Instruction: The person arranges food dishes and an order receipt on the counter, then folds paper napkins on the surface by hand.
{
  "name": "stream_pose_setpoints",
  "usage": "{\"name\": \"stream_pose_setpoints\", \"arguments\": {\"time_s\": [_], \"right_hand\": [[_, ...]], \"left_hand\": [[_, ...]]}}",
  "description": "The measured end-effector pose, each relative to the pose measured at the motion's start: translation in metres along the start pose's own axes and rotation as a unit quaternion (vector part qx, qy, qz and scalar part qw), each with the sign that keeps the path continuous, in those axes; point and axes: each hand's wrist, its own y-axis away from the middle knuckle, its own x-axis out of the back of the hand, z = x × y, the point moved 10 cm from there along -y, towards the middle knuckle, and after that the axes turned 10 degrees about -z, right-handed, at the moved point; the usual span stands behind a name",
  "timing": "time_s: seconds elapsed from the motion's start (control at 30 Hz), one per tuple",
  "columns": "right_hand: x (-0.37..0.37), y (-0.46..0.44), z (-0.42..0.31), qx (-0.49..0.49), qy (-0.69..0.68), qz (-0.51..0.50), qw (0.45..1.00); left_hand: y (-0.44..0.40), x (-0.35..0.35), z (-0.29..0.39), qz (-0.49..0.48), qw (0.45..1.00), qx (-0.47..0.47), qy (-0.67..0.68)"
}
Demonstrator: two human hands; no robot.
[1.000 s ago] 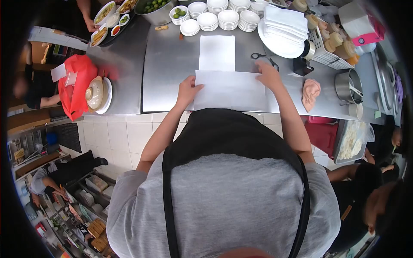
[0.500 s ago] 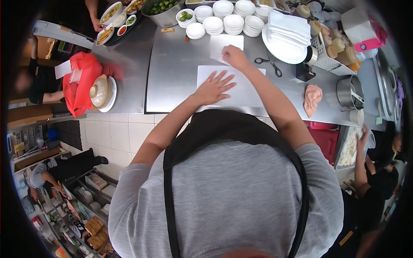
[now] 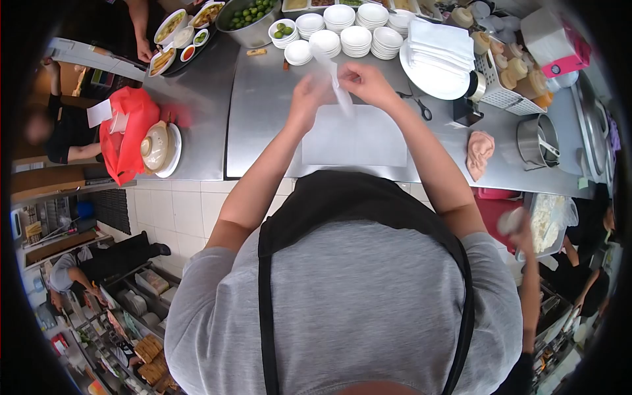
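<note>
Between my two hands, a small thin white paper sheet (image 3: 343, 99) is lifted off the counter, on edge and blurred by motion. The fingers of my right hand (image 3: 363, 81) are pinched on its right side. Opposite, my left hand (image 3: 311, 99) is closed at the sheet's left side, its fingertips partly smeared. Below both hands, a larger white sheet (image 3: 355, 141) lies flat on the steel counter (image 3: 263, 125) near its front edge. Black-handled scissors (image 3: 421, 108) rest just right of my right forearm.
Stacked white bowls (image 3: 355, 41), a pot of limes (image 3: 247, 16) and a plate of folded white cloths (image 3: 438, 85) line the back. A red bag (image 3: 125, 138) and lidded clay pot (image 3: 155, 146) stand left. A pink cloth (image 3: 479, 155) lies right. Other people work on both sides.
My left hand has left the large sheet and moved up beside my right hand. The small sheet, flat on the counter before, is now raised between them.
</note>
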Motion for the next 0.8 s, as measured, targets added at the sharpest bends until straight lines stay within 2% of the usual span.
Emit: {"name": "stream_pose_setpoints", "arguments": {"time_s": [0.1, 0.27, 0.33, 0.43, 0.57, 0.63, 0.67, 0.7, 0.73, 0.77, 0.8], "right_hand": [[-0.001, 0.005, -0.013, -0.006, -0.06, 0.045, 0.997], [-0.005, 0.001, -0.004, -0.023, -0.063, 0.059, 0.996], [-0.003, 0.0, 0.001, -0.014, -0.103, 0.079, 0.991], [-0.006, -0.001, 0.008, -0.033, -0.133, 0.066, 0.988], [-0.001, 0.0, 0.012, -0.037, -0.117, 0.078, 0.989], [0.039, 0.011, 0.014, -0.028, -0.044, 0.246, 0.968], [0.05, 0.011, 0.012, -0.024, -0.005, 0.257, 0.966], [0.06, 0.012, 0.005, -0.022, 0.033, 0.268, 0.963], [0.073, 0.014, 0.008, -0.035, -0.007, 0.298, 0.954], [0.084, 0.018, 0.011, -0.047, -0.046, 0.327, 0.943], [0.088, 0.018, 0.004, -0.038, -0.058, 0.316, 0.946]], "left_hand": [[0.005, -0.001, 0.007, 0.011, 1.0, 0.0, -0.004], [0.008, 0.001, 0.008, 0.006, 1.0, -0.012, 0.008], [0.009, 0.001, 0.008, 0.009, 1.0, -0.013, 0.008], [0.01, -0.001, 0.009, 0.001, 0.998, -0.009, 0.065], [0.003, 0.007, -0.002, 0.031, 0.998, -0.013, 0.06], [-0.004, 0.014, -0.014, 0.041, 0.993, -0.031, 0.103], [-0.009, 0.017, -0.025, 0.039, 0.993, -0.032, 0.105], [-0.013, 0.021, -0.04, 0.055, 0.993, 0.012, 0.107], [-0.015, 0.024, -0.055, 0.069, 0.99, 0.055, 0.109], [-0.018, 0.024, -0.062, 0.067, 0.99, 0.054, 0.11], [-0.013, 0.036, -0.057, 0.142, 0.988, 0.055, 0.032]]}}
